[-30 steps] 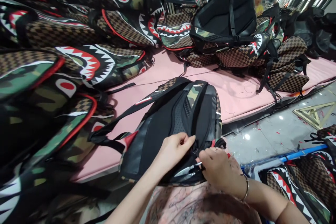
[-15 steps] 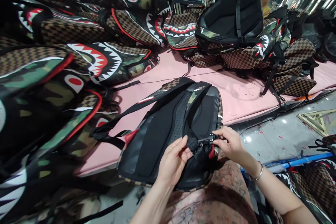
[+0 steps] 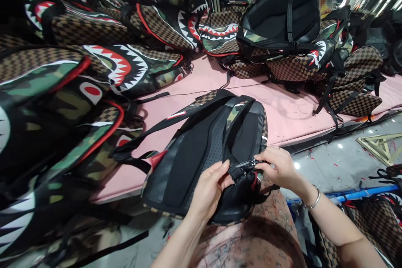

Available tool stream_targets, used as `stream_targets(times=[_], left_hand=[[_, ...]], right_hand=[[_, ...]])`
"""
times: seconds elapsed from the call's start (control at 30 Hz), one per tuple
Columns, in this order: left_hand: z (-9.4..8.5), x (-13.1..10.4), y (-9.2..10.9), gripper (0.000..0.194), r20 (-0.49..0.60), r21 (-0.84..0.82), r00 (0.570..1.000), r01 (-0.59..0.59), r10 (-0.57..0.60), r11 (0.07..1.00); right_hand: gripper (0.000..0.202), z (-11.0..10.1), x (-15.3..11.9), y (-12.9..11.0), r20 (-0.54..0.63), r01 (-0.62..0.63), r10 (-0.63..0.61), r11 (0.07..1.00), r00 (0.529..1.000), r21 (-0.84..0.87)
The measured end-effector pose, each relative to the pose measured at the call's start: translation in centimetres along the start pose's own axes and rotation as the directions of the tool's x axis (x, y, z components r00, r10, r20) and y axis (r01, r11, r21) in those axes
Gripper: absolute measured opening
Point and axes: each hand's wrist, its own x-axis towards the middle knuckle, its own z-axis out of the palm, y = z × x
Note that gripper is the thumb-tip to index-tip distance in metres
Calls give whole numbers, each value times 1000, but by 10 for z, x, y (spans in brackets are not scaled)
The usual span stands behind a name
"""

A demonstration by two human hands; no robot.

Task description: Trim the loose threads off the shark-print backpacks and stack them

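Your left hand point(image 3: 208, 187) pinches the strap point(image 3: 235, 172), fingertips closed; your right hand point(image 3: 279, 166) pinches a tool point(image 3: 250, 163), fingertips closed, over the backpack point(image 3: 186, 166).

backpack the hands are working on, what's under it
The backpack lies on the pink surface at its far end; its near end juts past the edge, beside patterned cloth. Its underside and anything directly beneath are covered.

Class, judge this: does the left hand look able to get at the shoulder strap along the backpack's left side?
Probably yes: nothing seems to stand between the left hand and that shoulder strap, though the fingers pinch black webbing and would likely need to let go first.
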Motion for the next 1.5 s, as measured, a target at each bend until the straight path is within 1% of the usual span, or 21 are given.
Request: stream_targets(times=[0.23, 0.5, 0.6, 0.67, 0.73, 0.77, 0.8, 0.87, 0.93, 0.97, 1.0, 1.03, 1.07, 1.1, 1.13, 1.17, 1.2, 1.27, 1.33, 1.4, 1.5], left_hand=[[-5, 2, -3, 27, 41, 49, 999, -23, 21, 999], [-7, 4, -4, 27, 64, 70, 998, -18, 14, 997], [-8, 4, -3, 27, 64, 60, 998, -23, 19, 998], [-7, 4, -1, 27, 41, 43, 999, -31, 29, 999], [-7, 4, 1, 27, 1, 9, 999, -37, 37, 999], [-7, 5, 2, 27, -20, -14, 999, -40, 39, 999], [-7, 6, 2, 27, -36, -35, 998, -45, 44, 998], [-7, 8, 1, 28, -42, -43, 998, -54, 52, 998], [-9, 10, -3, 29, -17, 49, 997, -77, 78, 996], [-11, 10, -5, 29, -24, 143, 990, -132, 137, 981], [-13, 9, -7, 28, -49, 266, 967, -227, 248, 937], [-16, 7, -8, 26, -70, 412, 912, -343, 405, 844], [-19, 4, -10, 23, -58, 558, 815, -452, 577, 696], [-23, 1, -10, 20, 9, 675, 699, -532, 715, 511], [-26, -2, -11, 17, 123, 744, 604, -582, 788, 330], [-29, -5, -11, 15, 253, 765, 548, -618, 797, 182], [-31, -7, -10, 13, 375, 756, 529, -650, 761, 80], [-35, -9, -9, 16, 525, 724, 543, -689, 655, -9], [-37, -6, -8, 21, 565, 733, 590, -680, 577, -22], [-39, 0, -7, 23, 561, 760, 659, -650, 502, 4], [-39, 8, -4, 22, 532, 794, 769, -599, 356, 106]], right_hand=[[26, -2, 1, -1, 91, 141, -139, 990, 986, -20], [23, 1, 3, -2, 74, 115, -114, 993, 991, -18], [19, 5, -1, -2, 39, 8, -10, 997, 999, 71], [15, 12, -8, -3, 13, -171, 173, 954, 985, 248], [13, 23, -19, -6, 77, -373, 384, 801, 920, 469], [17, 30, -25, -8, 140, -444, 446, 705, 884, 553], [24, 37, -30, -11, 209, -488, 467, 626, 859, 608], [31, 51, -39, -17, 289, -515, 447, 552, 847, 656], [19, 64, -43, -22, 258, -511, 472, 551, 843, 660], [10, 68, -44, -24, 215, -511, 510, 560, 833, 652], [4, 72, -43, -27, 167, -512, 547, 574, 821, 638], [3, 74, -41, -29, 124, -512, 571, 593, 811, 622], [4, 75, -40, -31, 92, -509, 581, 613, 809, 604], [3, 76, -39, -33, 68, -502, 581, 632, 811, 590], [3, 76, -38, -35, 44, -492, 578, 650, 815, 580], [4, 76, -37, -37, 19, -479, 575, 663, 818, 575], [5, 76, -38, -39, -6, -469, 574, 674, 819, 571], [6, 77, -39, -42, -55, -448, 572, 695, 818, 563], [6, 78, -41, -43, -94, -420, 550, 726, 830, 545], [9, 79, -43, -43, -138, -385, 516, 769, 846, 511], [16, 80, -47, -41, -198, -315, 434, 840, 879, 443]])
